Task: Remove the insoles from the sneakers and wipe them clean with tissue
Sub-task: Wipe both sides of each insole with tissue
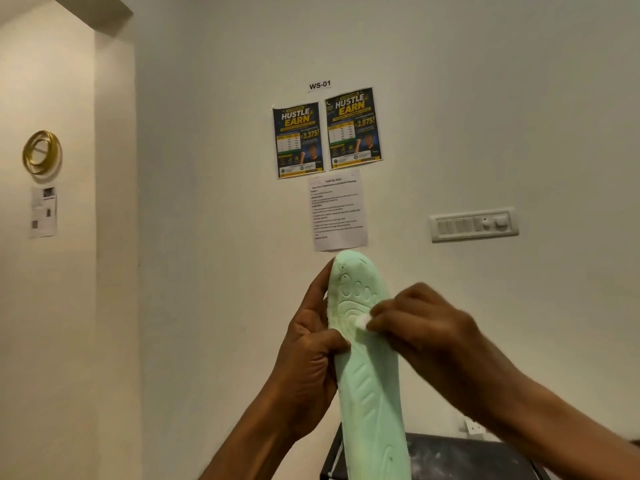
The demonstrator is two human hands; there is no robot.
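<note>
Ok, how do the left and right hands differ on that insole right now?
The left hand grips the insole by its left edge, thumb on the patterned face; the right hand pinches a tissue and presses it on that face. The left hand reaches in from the insole's left, the right hand from its right. Both work on the insole, held up before the wall.
</note>
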